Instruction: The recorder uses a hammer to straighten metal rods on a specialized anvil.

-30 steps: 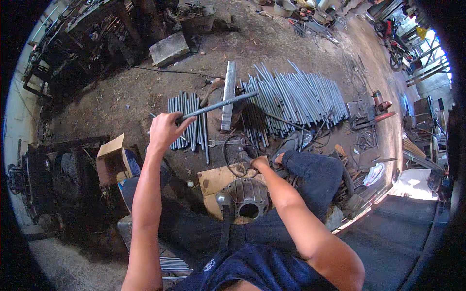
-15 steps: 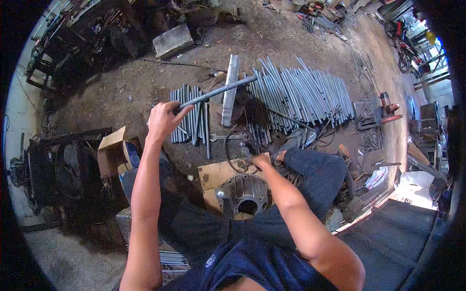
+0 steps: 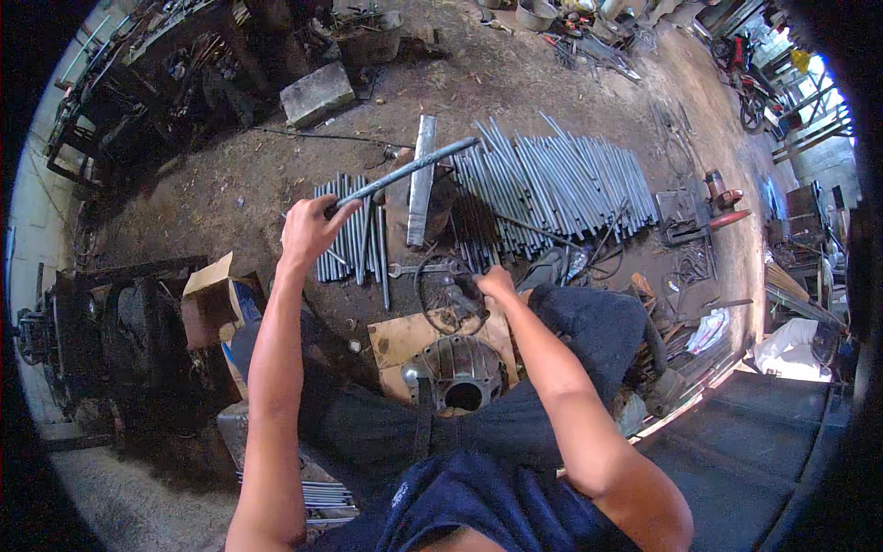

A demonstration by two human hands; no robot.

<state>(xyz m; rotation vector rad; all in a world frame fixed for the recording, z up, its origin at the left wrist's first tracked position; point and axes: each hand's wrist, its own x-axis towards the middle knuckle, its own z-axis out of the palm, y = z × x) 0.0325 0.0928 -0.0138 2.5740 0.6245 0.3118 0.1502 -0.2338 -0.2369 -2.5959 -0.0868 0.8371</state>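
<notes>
My left hand (image 3: 311, 228) is closed around one end of a long grey metal rod (image 3: 405, 172). The rod slants up to the right and crosses a flat pale metal bar (image 3: 422, 184). Lower and to the right, my right hand (image 3: 497, 284) is closed on a dark tool (image 3: 464, 282), whose kind is hard to make out. Beside that tool lies a wrench (image 3: 418, 270) on the ground. A short row of similar rods (image 3: 354, 244) lies under and beside my left hand, and a large pile of rods (image 3: 570, 189) spreads at the right.
Between my legs a cast metal housing (image 3: 446, 363) with a round hole rests on cardboard (image 3: 386, 345). An open cardboard box (image 3: 207, 294) stands at the left. A concrete block (image 3: 317, 94) lies farther off. At the right is a red cutting machine (image 3: 724, 198).
My right hand has risen slightly with the dark tool, away from the cardboard. My left hand still holds the rod across the bar. The whole view has shifted a little.
</notes>
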